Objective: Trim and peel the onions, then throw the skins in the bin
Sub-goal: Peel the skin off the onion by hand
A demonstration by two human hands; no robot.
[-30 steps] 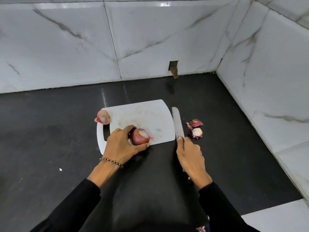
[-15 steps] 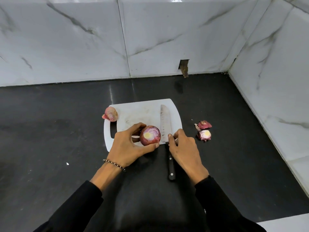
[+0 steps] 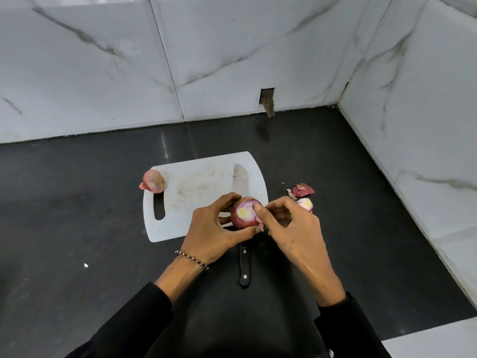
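My left hand (image 3: 214,228) holds a red onion (image 3: 244,215) just above the near right corner of the white cutting board (image 3: 196,187); its cut end faces up, pale in the middle. The thumb and fingers of my right hand (image 3: 294,228) pinch a strip of loose skin at the onion's right side. The knife (image 3: 240,180) lies flat, blade on the board and black handle (image 3: 244,267) on the counter below my hands. A second, unpeeled onion (image 3: 153,181) rests at the board's far left corner.
Two cut onion ends (image 3: 302,190) lie on the black counter right of the board, one partly behind my right hand. White marble walls close the back and the right side. A small white speck (image 3: 86,265) sits on the counter to the left.
My right hand laid the knife on the board, let go of it and moved to the onion. My left hand turned the onion cut end up and lifted it slightly.
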